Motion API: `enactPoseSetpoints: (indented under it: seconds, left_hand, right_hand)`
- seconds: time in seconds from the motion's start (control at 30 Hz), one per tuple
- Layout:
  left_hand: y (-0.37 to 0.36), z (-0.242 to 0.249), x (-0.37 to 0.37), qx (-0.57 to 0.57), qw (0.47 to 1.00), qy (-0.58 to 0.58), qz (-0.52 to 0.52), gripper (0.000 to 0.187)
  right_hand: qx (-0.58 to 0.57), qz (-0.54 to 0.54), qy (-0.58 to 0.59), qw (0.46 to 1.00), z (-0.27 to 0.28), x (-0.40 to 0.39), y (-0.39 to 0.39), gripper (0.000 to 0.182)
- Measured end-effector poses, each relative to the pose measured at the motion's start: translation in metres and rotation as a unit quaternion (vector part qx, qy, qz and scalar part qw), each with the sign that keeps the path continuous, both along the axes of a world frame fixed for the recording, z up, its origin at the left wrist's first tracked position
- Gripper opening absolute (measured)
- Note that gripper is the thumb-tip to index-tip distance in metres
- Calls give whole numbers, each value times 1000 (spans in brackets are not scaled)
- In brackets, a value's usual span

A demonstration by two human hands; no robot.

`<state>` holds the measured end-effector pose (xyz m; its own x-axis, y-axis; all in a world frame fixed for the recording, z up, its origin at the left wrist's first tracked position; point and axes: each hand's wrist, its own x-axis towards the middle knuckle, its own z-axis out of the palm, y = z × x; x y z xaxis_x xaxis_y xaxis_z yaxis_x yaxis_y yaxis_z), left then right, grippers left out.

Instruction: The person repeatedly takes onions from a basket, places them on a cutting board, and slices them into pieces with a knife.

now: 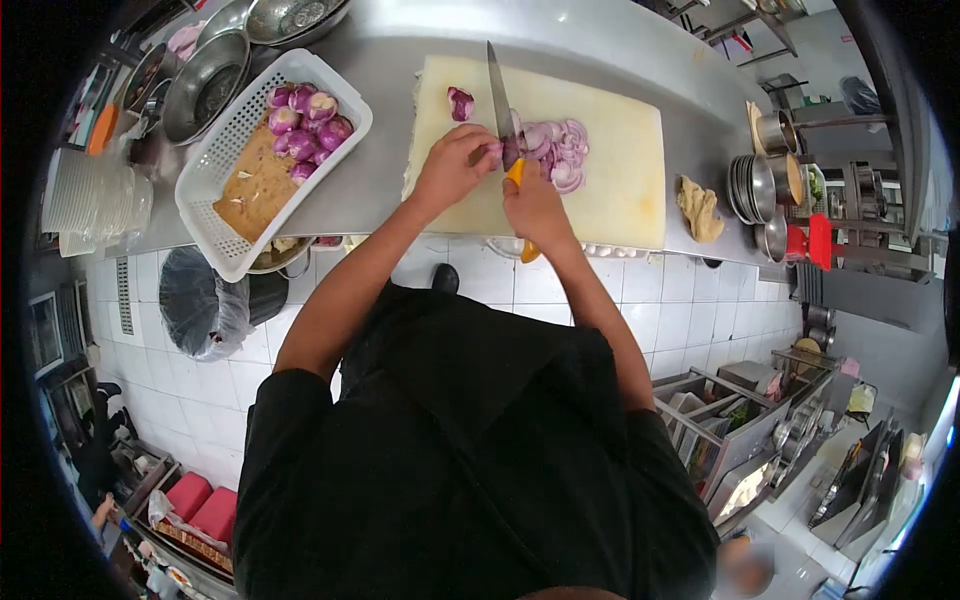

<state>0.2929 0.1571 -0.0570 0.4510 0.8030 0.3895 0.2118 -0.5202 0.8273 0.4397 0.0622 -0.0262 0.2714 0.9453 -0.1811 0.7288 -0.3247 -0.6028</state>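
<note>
On the pale cutting board (620,150), my right hand (537,205) is wrapped round the yellow handle of a knife (497,90), its blade pointing away from me. My left hand (455,165) has its fingers closed on a piece of red onion (492,156) just left of the blade. Sliced red onion (562,150) lies in a loose pile to the right of the knife. A separate onion piece (460,104) rests near the board's upper left. Part of the held onion is hidden by my fingers.
A white perforated basket (205,235) with several red onions (310,120) stands left of the board. Metal bowls (205,88) are behind it. At the right are a crumpled cloth (700,208) and stacked metal bowls (752,188). A lined bin (205,305) stands below, left.
</note>
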Motion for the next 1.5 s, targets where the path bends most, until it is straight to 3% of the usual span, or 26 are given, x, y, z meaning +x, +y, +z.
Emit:
enactPoseSetpoints:
  seconds: [0.07,0.1,0.23,0.37,0.5,0.6,0.63,0.77,0.83,0.9,1.0,1.03,1.13,1.2,1.27,1.43,1.5]
  left_hand:
    - [0,0,-1,-5,1000,-2,-3,15]
    - [1,0,0,-9,1000,-4,0,15]
    - [4,-7,0,-25,999,-17,14,16]
    - [8,-5,0,-33,999,0,18,17]
    - [4,-7,1,-49,998,-22,25,13]
    - [3,-7,2,-56,998,-31,25,14]
    - [2,-7,2,-58,998,-28,23,15]
    - [4,-4,-1,-46,999,-8,23,17]
    - [1,-6,-2,-39,999,-1,23,17]
    - [5,-9,0,-27,999,-7,27,17]
    - [4,-10,0,-7,999,1,40,16]
    - [0,-11,-1,-21,999,1,35,16]
    - [2,-9,0,-42,999,-8,34,14]
    - [3,-7,1,-36,998,-15,42,12]
    - [2,-11,3,-54,997,-33,35,12]
    - [2,-8,1,-51,998,-11,34,13]
    - [4,-10,1,-50,998,-14,36,13]
  right_hand:
    - [-132,-42,129,982,75,-8,0,34]
    - [-148,-32,122,981,88,-6,-2,33]
    - [19,28,-59,998,27,-12,-15,29]
    - [-92,-25,122,988,36,-2,-5,30]
    - [-147,-21,127,981,96,-6,-10,31]
    - [64,47,-85,993,-28,-1,-17,34]
    - [-60,3,9,998,1,-4,-10,35]
    - [-162,-22,131,978,98,-6,-2,29]
    - [-59,22,64,996,52,-4,-11,29]
    - [74,59,-83,992,8,-16,-10,29]
    - [-125,-20,125,984,40,2,-3,37]
    - [-130,-1,140,982,63,4,-2,35]
    - [-140,8,124,982,98,-5,-5,31]
    - [-72,5,62,995,27,-12,-8,31]
    - [-57,0,49,997,10,-13,-8,32]
    - [-149,-1,120,981,104,-6,-2,33]
    - [-173,-8,119,978,111,-7,-2,38]
